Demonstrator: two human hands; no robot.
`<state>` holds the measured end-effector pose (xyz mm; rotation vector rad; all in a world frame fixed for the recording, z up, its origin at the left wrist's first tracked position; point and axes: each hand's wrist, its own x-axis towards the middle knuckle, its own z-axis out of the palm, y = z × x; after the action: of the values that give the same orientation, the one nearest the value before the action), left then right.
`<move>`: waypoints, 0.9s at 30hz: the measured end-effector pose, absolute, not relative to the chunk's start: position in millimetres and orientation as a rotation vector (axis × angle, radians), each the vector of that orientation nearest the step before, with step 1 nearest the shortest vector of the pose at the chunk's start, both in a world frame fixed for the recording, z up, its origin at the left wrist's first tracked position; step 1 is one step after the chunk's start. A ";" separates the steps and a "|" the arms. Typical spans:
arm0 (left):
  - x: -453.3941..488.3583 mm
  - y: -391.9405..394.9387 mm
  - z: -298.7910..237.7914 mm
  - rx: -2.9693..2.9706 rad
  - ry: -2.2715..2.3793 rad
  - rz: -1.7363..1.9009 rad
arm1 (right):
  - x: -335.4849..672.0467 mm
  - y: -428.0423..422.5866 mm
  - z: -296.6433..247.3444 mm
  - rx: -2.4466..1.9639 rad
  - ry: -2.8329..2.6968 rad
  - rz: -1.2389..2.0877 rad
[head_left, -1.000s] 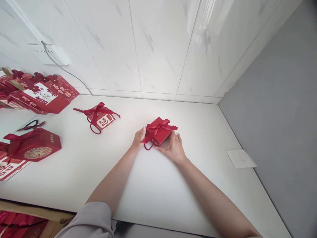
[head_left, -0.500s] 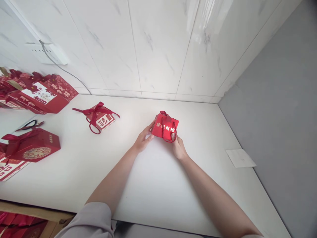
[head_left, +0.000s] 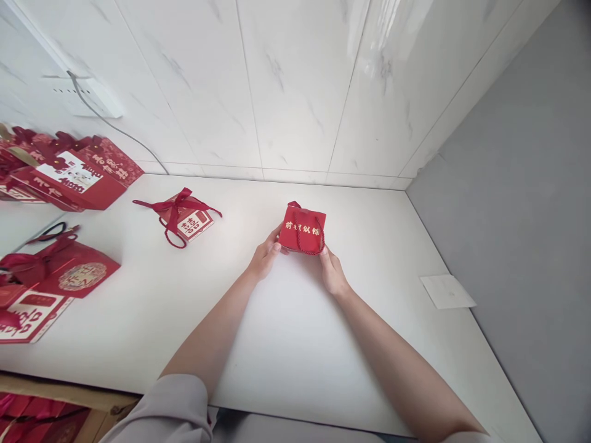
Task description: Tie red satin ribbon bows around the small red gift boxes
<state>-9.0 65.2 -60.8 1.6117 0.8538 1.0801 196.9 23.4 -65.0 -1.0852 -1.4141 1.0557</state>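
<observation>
A small red gift box (head_left: 302, 229) with gold characters and a red cord handle is held upright above the white table (head_left: 286, 332), its lettered face towards me. My left hand (head_left: 264, 257) pinches its lower left edge. My right hand (head_left: 333, 274) grips its lower right corner from below. A bit of red ribbon shows at the box's top left.
Another ribboned red box (head_left: 184, 216) lies to the left. Larger red boxes (head_left: 76, 171) are stacked at the far left by a wall socket, and two more (head_left: 60, 277) sit near the left edge. A white paper slip (head_left: 447, 291) lies at the right. A tiled wall rises behind.
The box lay flat with its bow up one second ago. Both hands have lifted and turned it so the lettered face with the cord handle points towards me.
</observation>
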 end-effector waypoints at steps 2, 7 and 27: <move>-10.5 66.2 -64.2 1.569 0.917 1.069 | 196.7 23.4 -66.1 -1.069 -1.414 1.054; -11.5 65.6 -66.1 1.503 0.983 1.005 | 199.1 23.6 -71.7 -1.102 -1.357 1.095; -18.0 71.7 -69.2 1.342 0.825 1.014 | 194.9 17.7 -64.1 -1.102 -1.403 0.549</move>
<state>-18.0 71.7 -69.2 1.3424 0.8253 1.0143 194.9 17.7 -64.1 -1.1017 -1.4029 0.5488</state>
